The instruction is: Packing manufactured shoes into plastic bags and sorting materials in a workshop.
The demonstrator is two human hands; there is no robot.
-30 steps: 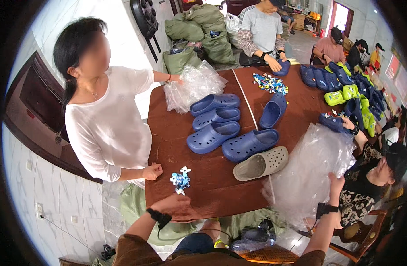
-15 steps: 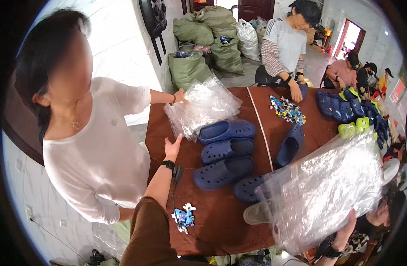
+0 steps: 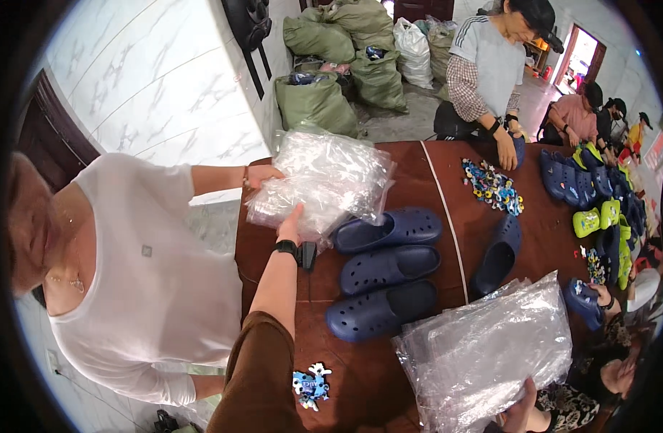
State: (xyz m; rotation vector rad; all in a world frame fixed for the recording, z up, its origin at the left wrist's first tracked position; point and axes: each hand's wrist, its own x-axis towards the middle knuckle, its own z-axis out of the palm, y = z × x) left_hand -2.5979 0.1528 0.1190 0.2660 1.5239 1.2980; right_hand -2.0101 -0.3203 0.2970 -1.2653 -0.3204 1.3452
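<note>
My left hand (image 3: pixel 291 225) grips the near edge of a stack of clear plastic bags (image 3: pixel 331 169) over the far left of the table. A co-worker's hand (image 3: pixel 263 175) holds the same stack from the left. In my right hand (image 3: pixel 520 405), at the lower right, is another stack of clear plastic bags (image 3: pixel 490 339), with the thumb on top and the fingers hidden beneath. Between the stacks lie three navy clogs, the far one (image 3: pixel 411 225), the middle one (image 3: pixel 389 269) and the near one (image 3: pixel 382 309). A fourth navy clog (image 3: pixel 499 254) sits farther right.
Small colourful shoe charms lie in a near cluster (image 3: pixel 311 386) and a far pile (image 3: pixel 492 187) on the brown table (image 3: pixel 274 252). Navy clogs (image 3: pixel 562 177) and lime-green clogs (image 3: pixel 585 222) crowd the right side. Several co-workers sit or stand around. Green sacks (image 3: pixel 313 105) stand behind.
My left hand has moved forward and closed on the far bag stack. The stack in my right hand has come down and left, covering a clog there. The co-worker at left has leaned lower.
</note>
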